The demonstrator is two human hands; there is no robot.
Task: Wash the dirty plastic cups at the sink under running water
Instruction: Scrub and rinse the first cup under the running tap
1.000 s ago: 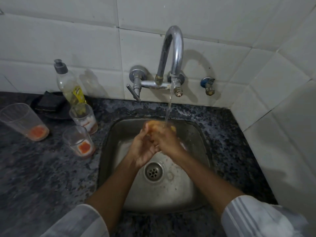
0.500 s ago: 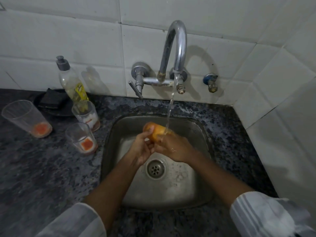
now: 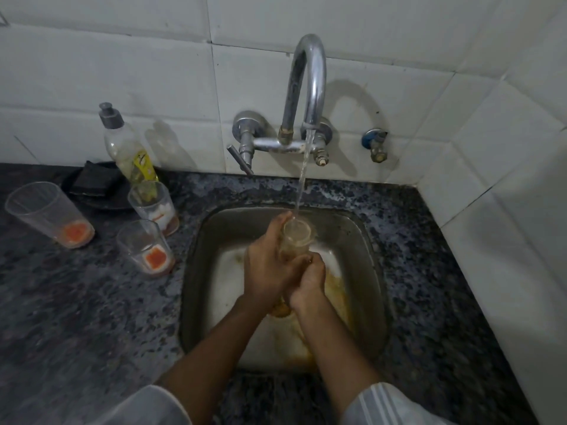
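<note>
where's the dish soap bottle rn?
In the head view, the dish soap bottle stands on the left of the countertop against the tiled wall, left of the tap, just behind the rearmost dirty cup.

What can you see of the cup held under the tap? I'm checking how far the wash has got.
The cup is clear plastic with a yellowish tint, held over the sink with its open mouth tipped up toward the faucet. The water stream falls straight into its mouth. The left hand wraps its side; the right hand grips its lower part, hiding the base. Orange-tinted water lies in the basin below.
</note>
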